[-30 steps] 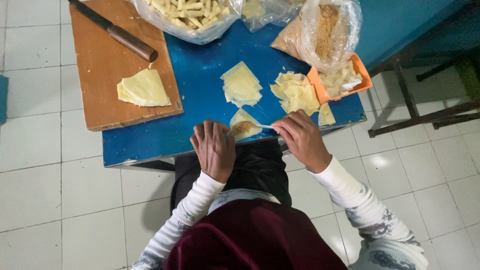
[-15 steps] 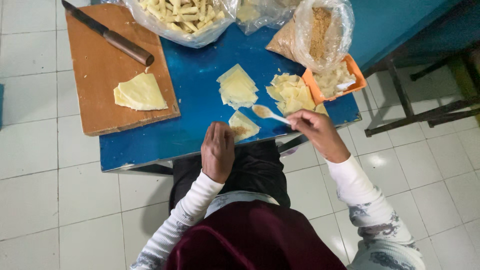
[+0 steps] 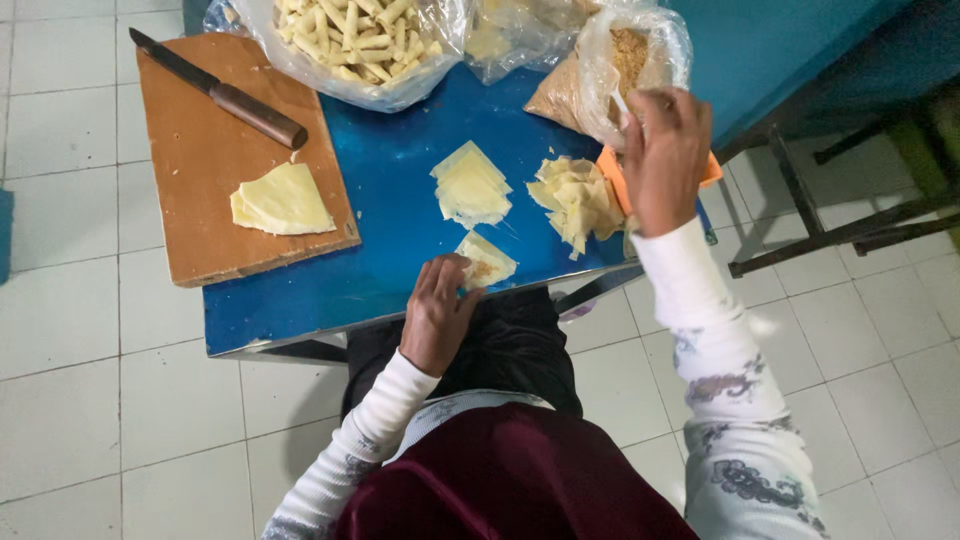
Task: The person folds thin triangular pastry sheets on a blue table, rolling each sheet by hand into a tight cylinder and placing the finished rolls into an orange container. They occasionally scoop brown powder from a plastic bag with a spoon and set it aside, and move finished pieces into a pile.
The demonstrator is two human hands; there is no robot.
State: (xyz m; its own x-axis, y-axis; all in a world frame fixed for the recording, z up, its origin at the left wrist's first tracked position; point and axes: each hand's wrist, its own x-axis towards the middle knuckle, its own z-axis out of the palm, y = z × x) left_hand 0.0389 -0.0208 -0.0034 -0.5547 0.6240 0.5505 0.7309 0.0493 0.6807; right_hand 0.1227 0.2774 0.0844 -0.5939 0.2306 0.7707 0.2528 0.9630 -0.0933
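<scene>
step: filling a wrapper, judged from the crumbly filling already lying on it
wrapper: small pale square (image 3: 486, 262) near the front edge of the blue tabletop (image 3: 390, 180)
left hand: (image 3: 437, 312) fingertips pressing the wrapper's near corner, gripping nothing
right hand: (image 3: 664, 150) raised at the bag of brown filling (image 3: 625, 60), clenched on a pale spoon handle
next move calls for: likely a level spoon carried over the wrapper without spilling

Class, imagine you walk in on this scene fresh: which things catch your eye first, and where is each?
The bright blue table stands out, with a wooden cutting board and knife at its left. Pale pastry squares lie mid-table. The left hand rests by one filled wrapper at the near edge; the right hand reaches into a bag of brown crumbs.
</scene>
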